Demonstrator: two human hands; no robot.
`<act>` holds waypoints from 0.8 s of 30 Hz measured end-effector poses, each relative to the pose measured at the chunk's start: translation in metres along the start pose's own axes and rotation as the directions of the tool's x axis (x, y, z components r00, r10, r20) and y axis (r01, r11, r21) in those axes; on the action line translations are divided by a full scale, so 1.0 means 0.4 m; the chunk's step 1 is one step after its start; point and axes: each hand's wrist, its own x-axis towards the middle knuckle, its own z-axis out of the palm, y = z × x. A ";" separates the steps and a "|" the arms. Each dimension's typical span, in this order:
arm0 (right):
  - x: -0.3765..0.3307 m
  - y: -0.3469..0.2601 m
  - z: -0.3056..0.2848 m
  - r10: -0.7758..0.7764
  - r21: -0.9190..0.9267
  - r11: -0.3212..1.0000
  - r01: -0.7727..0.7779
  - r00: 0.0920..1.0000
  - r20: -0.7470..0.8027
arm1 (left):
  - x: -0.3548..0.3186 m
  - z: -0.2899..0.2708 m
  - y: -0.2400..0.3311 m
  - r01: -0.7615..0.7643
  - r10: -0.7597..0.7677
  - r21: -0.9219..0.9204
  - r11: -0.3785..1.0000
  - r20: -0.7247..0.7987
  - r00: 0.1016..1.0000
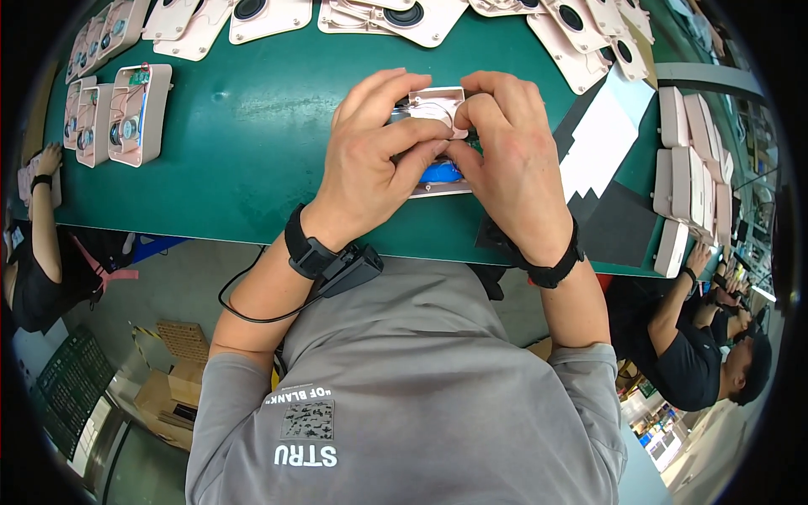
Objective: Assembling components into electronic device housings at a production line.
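Between my hands sits a pale pink plastic speaker housing (436,98), its open side up, on the green table. A blue battery pack (441,172) shows at its near end, and thin wires (431,109) run inside the far half. My left hand (374,151) grips the housing from the left, thumb and index finger reaching over its middle. From the right side my right hand (515,156) grips it, fingers bent and thumb close to the left thumb. A sliver of green circuit board shows beside the right thumb. Whatever lies under the fingertips is hidden.
Several open housings (140,118) with boards stand at the left of the green table (252,151). Pink panels with black speakers (421,25) line the far edge. White sheets (610,135) and stacked pink cases (694,168) lie right. Co-workers sit on both sides.
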 end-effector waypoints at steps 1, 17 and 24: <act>0.001 0.003 0.001 -0.009 -0.004 1.000 0.009 1.000 0.001 | 0.000 0.000 0.001 0.001 -0.001 0.013 1.000 -0.001 1.000; -0.032 0.080 -0.080 0.049 0.390 0.916 -0.100 0.989 0.139 | 0.001 0.006 0.014 -0.002 -0.004 0.181 0.984 0.036 0.999; -0.055 0.038 -0.139 -0.085 0.107 0.992 0.061 0.968 0.236 | -0.004 0.002 0.009 0.014 -0.022 0.154 0.988 0.055 0.998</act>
